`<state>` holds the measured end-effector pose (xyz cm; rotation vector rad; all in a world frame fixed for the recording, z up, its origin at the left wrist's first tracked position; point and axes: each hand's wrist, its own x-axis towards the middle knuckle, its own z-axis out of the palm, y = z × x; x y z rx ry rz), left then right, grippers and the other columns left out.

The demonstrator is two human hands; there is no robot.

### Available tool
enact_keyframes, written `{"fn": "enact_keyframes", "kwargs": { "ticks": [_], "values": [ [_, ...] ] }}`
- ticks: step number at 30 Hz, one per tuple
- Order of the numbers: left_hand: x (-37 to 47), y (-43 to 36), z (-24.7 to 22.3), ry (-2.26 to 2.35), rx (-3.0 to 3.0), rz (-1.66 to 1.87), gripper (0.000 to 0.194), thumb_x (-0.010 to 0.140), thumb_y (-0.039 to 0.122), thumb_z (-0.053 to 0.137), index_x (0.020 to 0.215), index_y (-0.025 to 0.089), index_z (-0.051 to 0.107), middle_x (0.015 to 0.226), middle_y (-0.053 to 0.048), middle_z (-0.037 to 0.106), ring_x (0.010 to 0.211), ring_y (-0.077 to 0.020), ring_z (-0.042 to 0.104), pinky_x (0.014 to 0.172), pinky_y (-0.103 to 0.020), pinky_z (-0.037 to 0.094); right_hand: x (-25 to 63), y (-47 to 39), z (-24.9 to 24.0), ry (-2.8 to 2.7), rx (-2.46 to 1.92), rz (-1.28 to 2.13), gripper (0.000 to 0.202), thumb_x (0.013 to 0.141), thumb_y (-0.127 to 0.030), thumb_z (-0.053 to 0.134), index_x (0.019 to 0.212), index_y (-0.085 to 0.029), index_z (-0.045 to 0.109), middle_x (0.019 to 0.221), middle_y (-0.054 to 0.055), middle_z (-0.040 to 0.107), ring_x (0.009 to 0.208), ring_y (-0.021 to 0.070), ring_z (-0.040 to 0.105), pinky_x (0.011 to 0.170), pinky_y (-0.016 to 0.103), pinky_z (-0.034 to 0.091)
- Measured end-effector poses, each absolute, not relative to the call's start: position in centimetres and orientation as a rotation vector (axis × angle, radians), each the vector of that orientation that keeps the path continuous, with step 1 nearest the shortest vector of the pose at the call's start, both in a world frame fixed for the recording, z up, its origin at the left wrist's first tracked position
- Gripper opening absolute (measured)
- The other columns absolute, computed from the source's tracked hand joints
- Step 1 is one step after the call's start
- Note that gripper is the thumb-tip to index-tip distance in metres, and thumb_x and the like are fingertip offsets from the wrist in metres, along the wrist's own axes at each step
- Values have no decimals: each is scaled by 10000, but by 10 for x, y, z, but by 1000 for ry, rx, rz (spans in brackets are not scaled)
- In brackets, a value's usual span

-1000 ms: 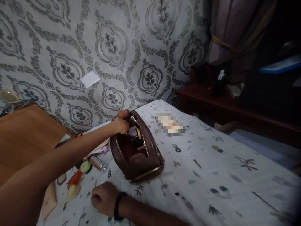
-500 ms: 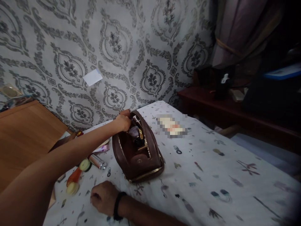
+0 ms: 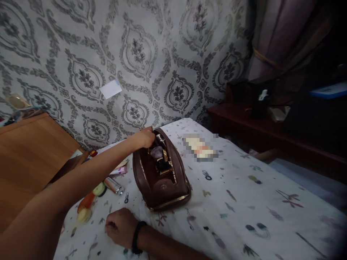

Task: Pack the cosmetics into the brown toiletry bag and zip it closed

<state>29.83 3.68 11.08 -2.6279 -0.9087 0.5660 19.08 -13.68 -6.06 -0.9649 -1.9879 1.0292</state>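
A brown leather handbag (image 3: 173, 193) lies unzipped on the bed, with its opening facing up. Inside it are a round purple-grey lidded jar (image 3: 156, 152), a black-and-gold item (image 3: 163, 165) and a silver-capped tube (image 3: 160, 138). My left hand (image 3: 146, 139) is at the bag's far end, knuckles up and fingers curled down into the opening; the fingertips are hidden, so what they grip does not show. My right hand (image 3: 120, 226), wearing a black wristband, rests on the sheet in front of the bag, curled into a loose fist with nothing visible in it.
Left of the bag lie a silver can-like cylinder (image 3: 115, 186), a pink tube (image 3: 119, 170), a green-lidded round container (image 3: 99, 189) and an orange bottle (image 3: 86, 202). A blurred yellowish item (image 3: 200, 147) is on the right. Wooden furniture (image 3: 35, 148) borders the left; a dark red table (image 3: 227, 112) stands right.
The whole view has shifted slightly. My left hand stays at the bag's far end, perhaps a little deeper in the opening. My right hand and the bag's contents look unchanged.
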Motion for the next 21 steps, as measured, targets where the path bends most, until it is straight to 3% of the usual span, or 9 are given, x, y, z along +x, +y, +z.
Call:
{"fn": "enact_keyframes", "kwargs": {
  "ticks": [5,9,14,21],
  "values": [
    [279,7,151,-810,-2796,418,197,867,178,520,971,156,686,970,-48,723,891,-169,643,840,-245,486,191,-136,-59,-2002,-971,1052,189,776,-169,554,825,-159,736,784,49,736,690,139,607,612,205,378],
    [226,-24,152,-919,-2809,-344,273,956,230,390,1111,192,612,1152,-52,679,1098,-190,597,986,-329,452,192,-136,-58,-2007,-980,1048,177,769,-164,561,809,-152,733,749,38,716,644,129,566,579,202,355],
    [131,-39,90,-1237,-2636,-650,293,958,286,358,1076,197,611,1084,-81,688,1050,-219,618,951,-365,494,191,-136,-60,-1992,-932,1060,148,753,-106,561,755,-153,702,681,1,654,616,104,515,590,187,347],
    [44,-49,-6,-1540,-2455,-499,321,976,292,374,1165,186,611,1203,-106,668,1161,-256,578,1044,-435,447,193,-137,-58,-1849,-935,1198,137,763,-97,547,672,-154,631,547,-54,492,530,84,441,543,191,311]
  ]
}}
